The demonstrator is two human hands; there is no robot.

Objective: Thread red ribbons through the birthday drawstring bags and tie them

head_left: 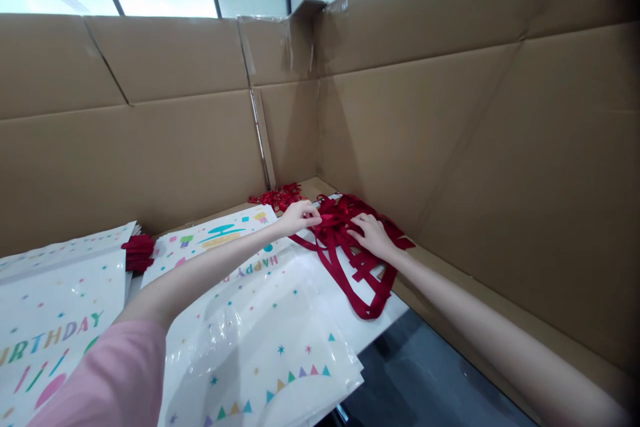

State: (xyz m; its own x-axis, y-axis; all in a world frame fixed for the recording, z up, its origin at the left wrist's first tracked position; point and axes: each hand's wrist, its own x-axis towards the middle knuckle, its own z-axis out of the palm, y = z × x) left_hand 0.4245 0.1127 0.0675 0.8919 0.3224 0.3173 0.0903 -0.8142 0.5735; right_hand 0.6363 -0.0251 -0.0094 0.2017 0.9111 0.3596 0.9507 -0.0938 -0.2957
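A tangled pile of dark red ribbon (367,310) lies on the far right part of the white table, with loops hanging toward its edge. At the pile's left side, my left hand (299,217) has its fingers pinched together on a strand of ribbon. My right hand (374,236) rests on the pile's right side, its fingers apart and touching the ribbons. Whether any strand sits under those fingers is hidden. Below my left arm is a stack of white plastic bags (260,333) printed with coloured stars, pennants and birthday lettering.
Another stack of printed bags (60,293) lies at the left, with a bundle of folded red ribbon (138,253) at its edge. Small red stringy pieces (283,196) sit in the back corner. Tall cardboard walls (475,147) enclose the back and right.
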